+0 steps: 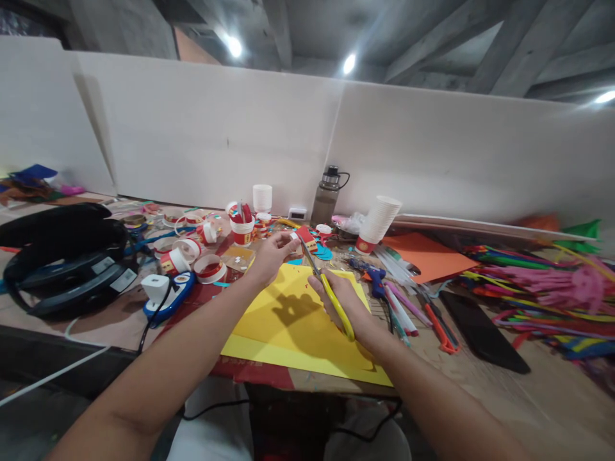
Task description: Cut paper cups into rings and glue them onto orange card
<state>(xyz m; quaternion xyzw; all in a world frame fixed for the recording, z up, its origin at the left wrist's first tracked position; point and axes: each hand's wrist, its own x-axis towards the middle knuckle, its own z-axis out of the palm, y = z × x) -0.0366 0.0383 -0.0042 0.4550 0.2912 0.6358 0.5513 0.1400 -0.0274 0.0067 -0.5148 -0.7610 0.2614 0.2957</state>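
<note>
My left hand point(269, 258) pinches a piece of red, patterned paper cup point(308, 239) above the table. In my right hand point(350, 296) is a pair of scissors point(340, 308) with yellow handles. Their blades point up and away, against the cup piece; whether they are cutting into it is too small to tell. Below both hands lie yellow sheets of paper point(288, 320), with my hands' shadow and a few tiny red scraps on them. Blue paper discs point(323, 253) sit just beyond the sheets.
Cut cup rings point(210, 269) and a blue-and-white power strip point(173, 299) lie left, near black headphones point(72, 262). Behind stand a bottle point(327, 197) and stacked paper cups point(379, 221). Rightward are a glue gun point(375, 279), a red-handled tool point(439, 328), a phone point(483, 330) and pipe cleaners point(557, 288).
</note>
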